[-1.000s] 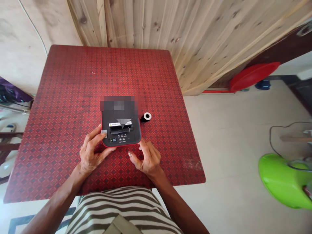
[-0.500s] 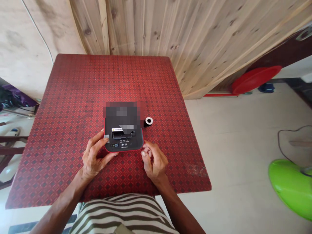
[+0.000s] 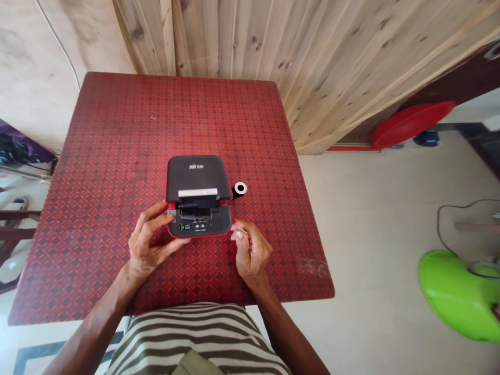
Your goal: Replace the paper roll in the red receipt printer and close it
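Note:
A small black printer with a red base (image 3: 197, 195) sits in the middle of the red patterned table (image 3: 117, 156). Its lid is raised, showing the paper slot and a row of buttons at the front. My left hand (image 3: 150, 242) grips the printer's front left corner, thumb under the front edge and fingers by a grey button. My right hand (image 3: 250, 250) hovers just off the front right corner with its fingers curled in a loose pinch; what it holds, if anything, I cannot make out. A small black-and-white roll (image 3: 238, 189) lies beside the printer's right side.
A wooden plank wall (image 3: 312, 62) stands behind and to the right of the table. On the floor to the right are a green plastic thing (image 3: 457, 294), a thin cable (image 3: 443, 219) and a red basin (image 3: 410, 124). Cluttered items sit at the far left.
The printer's lid has come up from flat to raised. My right hand drew back from the front edge and curled its fingers. My left hand stayed on the front left corner.

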Demonstrator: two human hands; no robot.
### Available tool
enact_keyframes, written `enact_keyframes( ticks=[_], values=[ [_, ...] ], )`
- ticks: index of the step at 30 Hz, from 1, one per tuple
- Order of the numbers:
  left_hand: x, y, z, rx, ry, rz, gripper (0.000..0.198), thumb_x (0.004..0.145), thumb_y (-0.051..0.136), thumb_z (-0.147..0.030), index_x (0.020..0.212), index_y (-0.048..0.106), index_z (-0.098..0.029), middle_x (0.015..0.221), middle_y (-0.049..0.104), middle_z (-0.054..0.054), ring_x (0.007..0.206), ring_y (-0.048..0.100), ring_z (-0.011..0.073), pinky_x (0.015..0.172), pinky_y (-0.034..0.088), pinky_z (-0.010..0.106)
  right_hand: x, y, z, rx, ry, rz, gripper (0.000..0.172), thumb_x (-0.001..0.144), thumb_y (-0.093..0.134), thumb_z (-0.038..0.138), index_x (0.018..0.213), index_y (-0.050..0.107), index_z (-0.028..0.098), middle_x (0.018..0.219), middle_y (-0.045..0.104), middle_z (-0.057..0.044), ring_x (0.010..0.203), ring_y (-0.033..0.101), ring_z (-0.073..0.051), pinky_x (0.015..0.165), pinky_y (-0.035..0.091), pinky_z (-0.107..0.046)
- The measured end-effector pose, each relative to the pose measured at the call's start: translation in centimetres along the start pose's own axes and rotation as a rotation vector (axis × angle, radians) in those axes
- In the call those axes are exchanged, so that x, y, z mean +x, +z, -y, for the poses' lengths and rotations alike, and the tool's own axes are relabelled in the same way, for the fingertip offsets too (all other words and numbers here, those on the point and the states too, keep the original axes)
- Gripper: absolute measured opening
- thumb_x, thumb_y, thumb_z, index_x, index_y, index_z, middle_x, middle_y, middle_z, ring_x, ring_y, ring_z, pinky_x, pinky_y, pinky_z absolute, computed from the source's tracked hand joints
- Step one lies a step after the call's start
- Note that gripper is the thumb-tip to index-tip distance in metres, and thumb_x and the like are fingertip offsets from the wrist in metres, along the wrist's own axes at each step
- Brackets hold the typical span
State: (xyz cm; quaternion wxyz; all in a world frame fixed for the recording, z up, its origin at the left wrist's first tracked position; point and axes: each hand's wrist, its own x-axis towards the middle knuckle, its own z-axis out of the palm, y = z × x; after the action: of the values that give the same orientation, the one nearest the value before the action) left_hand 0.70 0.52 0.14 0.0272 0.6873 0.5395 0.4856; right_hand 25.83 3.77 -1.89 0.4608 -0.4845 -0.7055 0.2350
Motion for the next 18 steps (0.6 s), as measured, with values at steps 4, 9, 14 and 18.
enact_keyframes(
  ticks=[4,9,14,18],
  values=[
    [0.0,0.1,-0.1,0.017,0.004,0.005,0.064,0.077,0.092,-0.032,0.132,0.061,-0.022,0.139,0.067,0.014,0.123,0.071,0.0268,0.1,0.064,0.043,0.1,-0.5,0.5,-0.011,-0.018,-0.01,0.018,0.107,0.051,0.021,0.111,0.068,0.021,0.09,0.076,-0.003,0.072,0.073,-0.014,0.07,0.059,-0.027],
    [-0.1,0.2,-0.1,0.092,0.055,0.003,0.068,0.081,0.089,-0.034,0.139,0.056,-0.023,0.138,0.068,0.014,0.122,0.071,0.0265,0.099,0.064,0.04,4.7,-2.6,3.7,-0.04,-0.212,-0.047,0.026,0.102,0.061,0.015,0.124,0.067,0.027,0.096,0.078,-0.003,0.08,0.074,-0.016,0.073,0.061,-0.029],
    [-0.2,0.2,0.1,0.122,0.069,0.008,0.074,0.083,0.087,-0.037,0.146,0.051,-0.026,0.138,0.068,0.013,0.123,0.071,0.0275,0.099,0.064,0.042,12.4,-0.4,6.8,-0.347,-0.447,0.478,0.021,0.106,0.056,0.015,0.112,0.073,0.024,0.106,0.079,-0.004,0.09,0.076,-0.018,0.077,0.061,-0.03],
    [-0.2,0.1,0.2,0.151,0.08,0.032,0.082,0.084,0.086,-0.039,0.153,0.044,-0.027,0.139,0.067,0.014,0.124,0.07,0.028,0.101,0.063,0.043,15.7,3.9,7.2,-0.604,-0.406,0.761,0.015,0.102,0.062,0.013,0.102,0.076,0.016,0.098,0.08,-0.009,0.075,0.075,-0.019,0.068,0.057,-0.029]
  ],
)
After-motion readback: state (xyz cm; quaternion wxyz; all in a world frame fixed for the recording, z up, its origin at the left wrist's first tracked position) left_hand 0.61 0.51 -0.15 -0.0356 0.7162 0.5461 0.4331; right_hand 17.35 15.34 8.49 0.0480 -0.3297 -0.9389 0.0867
